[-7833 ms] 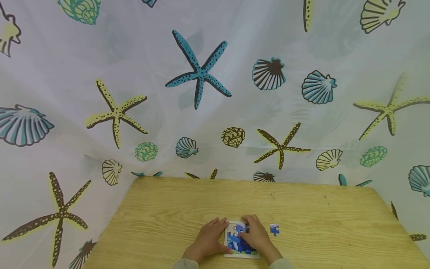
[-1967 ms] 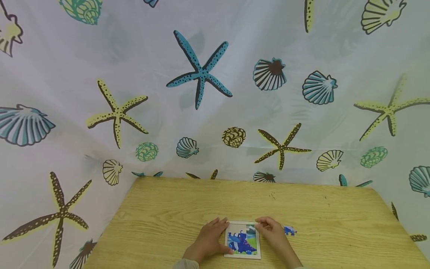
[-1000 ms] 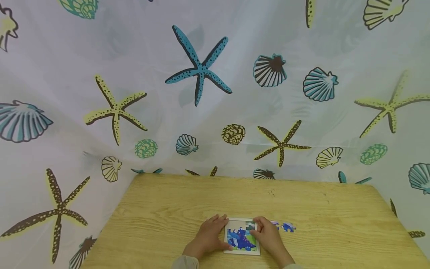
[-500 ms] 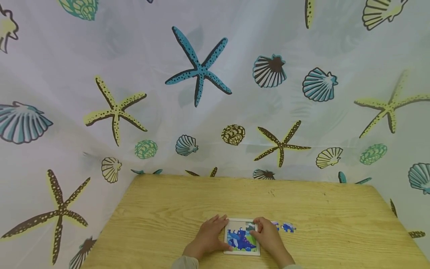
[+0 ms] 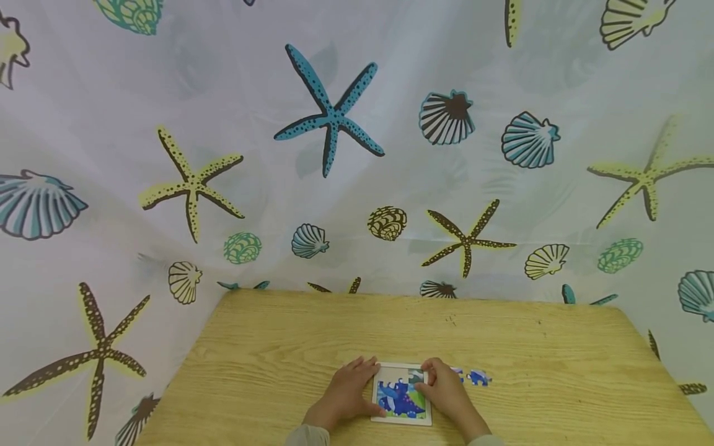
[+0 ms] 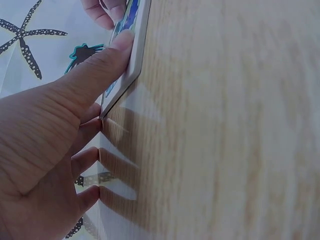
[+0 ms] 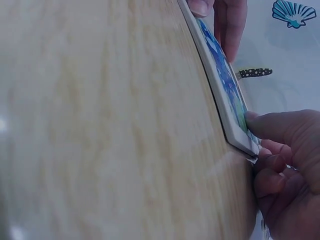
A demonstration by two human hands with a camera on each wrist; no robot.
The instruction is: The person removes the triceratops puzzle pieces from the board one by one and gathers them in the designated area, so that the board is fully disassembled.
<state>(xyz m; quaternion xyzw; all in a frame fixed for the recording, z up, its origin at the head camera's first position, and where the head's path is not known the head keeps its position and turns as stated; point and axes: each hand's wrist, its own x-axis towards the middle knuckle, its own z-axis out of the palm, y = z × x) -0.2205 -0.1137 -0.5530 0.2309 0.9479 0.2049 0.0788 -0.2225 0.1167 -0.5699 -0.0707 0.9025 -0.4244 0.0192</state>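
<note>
L hand (image 5: pixel 350 393), fingers spread, holds puzzle tray (image 5: pixel 401 422) at 9 o'clock, prob. so it won't slide; tray's at worktop's (image 5: pixel 279 347) 6 o'clock. R hand (image 5: pixel 448 394) pinches tray at 2 o'clock, prob. same. Loose bits (image 5: pixel 479 377) nr 3 o'clock, handy.

Passage over tabletop (image 5: pixel 312 328) beyond puzzle tray (image 5: pixel 393 373); loose pieces (image 5: pixel 478 377) obstruct right side.

One dinosaur puzzle frame (image 5: pixel 401 422); two loose jigsaw pieces (image 5: pixel 480 377) right of frame; two hands, left hand (image 5: pixel 348 391) and right hand (image 5: pixel 446 391), flanking frame; one wooden table (image 5: pixel 279 347) beneath.
</note>
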